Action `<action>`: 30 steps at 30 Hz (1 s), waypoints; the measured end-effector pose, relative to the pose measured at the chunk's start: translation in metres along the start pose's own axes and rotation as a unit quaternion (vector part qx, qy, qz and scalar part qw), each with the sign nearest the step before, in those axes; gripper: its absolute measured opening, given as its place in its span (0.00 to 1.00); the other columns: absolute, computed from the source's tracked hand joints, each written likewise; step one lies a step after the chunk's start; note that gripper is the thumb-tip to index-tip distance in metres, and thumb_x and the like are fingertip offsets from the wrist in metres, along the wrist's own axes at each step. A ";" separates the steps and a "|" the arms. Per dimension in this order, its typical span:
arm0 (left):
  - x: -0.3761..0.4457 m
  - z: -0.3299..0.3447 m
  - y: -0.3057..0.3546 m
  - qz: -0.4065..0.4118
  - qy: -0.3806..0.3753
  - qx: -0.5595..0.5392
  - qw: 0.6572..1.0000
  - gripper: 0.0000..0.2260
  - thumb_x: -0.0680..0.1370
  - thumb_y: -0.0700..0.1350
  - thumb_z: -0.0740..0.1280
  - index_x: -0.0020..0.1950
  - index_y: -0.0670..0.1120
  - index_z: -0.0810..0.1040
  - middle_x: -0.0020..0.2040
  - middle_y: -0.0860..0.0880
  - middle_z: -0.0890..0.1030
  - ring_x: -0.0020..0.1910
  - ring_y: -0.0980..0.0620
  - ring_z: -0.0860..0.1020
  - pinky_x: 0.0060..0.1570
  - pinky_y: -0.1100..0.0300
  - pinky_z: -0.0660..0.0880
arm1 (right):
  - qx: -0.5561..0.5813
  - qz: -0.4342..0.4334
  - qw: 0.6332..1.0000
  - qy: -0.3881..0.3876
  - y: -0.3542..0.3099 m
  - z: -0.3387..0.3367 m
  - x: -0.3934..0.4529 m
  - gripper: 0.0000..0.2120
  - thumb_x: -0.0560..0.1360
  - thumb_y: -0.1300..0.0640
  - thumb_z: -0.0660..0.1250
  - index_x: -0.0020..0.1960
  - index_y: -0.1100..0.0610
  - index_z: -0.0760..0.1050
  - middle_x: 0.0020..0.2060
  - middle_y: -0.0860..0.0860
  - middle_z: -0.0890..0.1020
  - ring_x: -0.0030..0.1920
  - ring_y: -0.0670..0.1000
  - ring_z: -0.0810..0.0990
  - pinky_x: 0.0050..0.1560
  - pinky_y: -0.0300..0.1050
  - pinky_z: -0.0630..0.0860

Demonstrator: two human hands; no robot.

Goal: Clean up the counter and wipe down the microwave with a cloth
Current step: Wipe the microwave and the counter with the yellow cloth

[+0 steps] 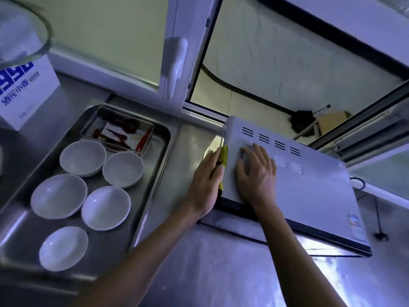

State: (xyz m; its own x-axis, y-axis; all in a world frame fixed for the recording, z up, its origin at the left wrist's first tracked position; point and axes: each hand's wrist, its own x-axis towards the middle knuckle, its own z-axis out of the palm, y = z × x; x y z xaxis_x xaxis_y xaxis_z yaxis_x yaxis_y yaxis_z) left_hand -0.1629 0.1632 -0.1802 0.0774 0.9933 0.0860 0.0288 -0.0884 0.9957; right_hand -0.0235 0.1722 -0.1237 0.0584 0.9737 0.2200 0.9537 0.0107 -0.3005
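Observation:
A white microwave [309, 185] stands on the steel counter [210, 273], seen from above, with vent slots along its top. My left hand [207, 187] presses a yellow cloth [224, 160] flat against the microwave's left side; only a strip of the cloth shows past my fingers. My right hand [256, 176] lies flat, fingers spread, on the microwave's top near its left edge, holding nothing.
A large steel tray [159, 151] to the left holds several white bowls [83, 158] and a smaller tray of red chillies [119, 131]. A white box with blue print [24, 89] stands far left. An open window [287, 63] is behind the microwave; a black cord [377, 218] trails right.

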 end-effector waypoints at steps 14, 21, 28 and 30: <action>0.166 0.018 -0.023 -0.045 -0.001 -0.091 0.995 0.20 0.80 0.55 0.58 0.71 0.54 0.74 0.70 0.58 0.75 0.68 0.62 0.71 0.71 0.59 0.65 | -0.013 0.010 1.000 0.003 0.000 0.004 0.007 0.23 0.76 0.49 0.58 0.70 0.51 0.71 0.74 0.50 0.69 0.77 0.49 0.61 0.76 0.60 0.55; 0.138 0.014 -0.091 -0.079 -0.021 -0.055 0.995 0.22 0.82 0.57 0.52 0.75 0.54 0.68 0.73 0.57 0.71 0.71 0.60 0.68 0.74 0.51 0.64 | -0.015 0.002 1.000 0.003 -0.003 0.002 0.009 0.22 0.76 0.50 0.58 0.68 0.52 0.72 0.73 0.49 0.71 0.75 0.50 0.64 0.74 0.58 0.58; 0.058 0.005 -0.102 -0.086 -0.027 -0.089 0.992 0.21 0.84 0.53 0.53 0.77 0.54 0.64 0.75 0.59 0.67 0.73 0.64 0.64 0.76 0.51 0.60 | -0.012 0.002 1.000 -0.003 -0.004 0.001 0.009 0.21 0.77 0.48 0.56 0.68 0.51 0.71 0.72 0.48 0.71 0.74 0.51 0.66 0.73 0.60 0.59; 0.034 0.002 -0.096 -0.084 -0.022 -0.092 0.992 0.20 0.84 0.51 0.54 0.77 0.53 0.65 0.75 0.59 0.68 0.73 0.63 0.64 0.76 0.50 0.60 | -0.013 0.003 1.000 -0.003 -0.004 0.001 0.009 0.21 0.77 0.48 0.56 0.68 0.51 0.71 0.71 0.49 0.71 0.73 0.51 0.66 0.73 0.60 0.60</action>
State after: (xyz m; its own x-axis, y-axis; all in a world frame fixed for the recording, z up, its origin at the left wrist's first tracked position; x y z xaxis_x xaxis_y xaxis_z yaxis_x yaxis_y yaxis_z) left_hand -0.1613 0.2053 -0.2725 0.1295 0.9883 -0.0801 -0.1377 0.0979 0.9856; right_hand -0.0271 0.1808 -0.1220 0.0619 0.9752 0.2125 0.9608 -0.0005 -0.2774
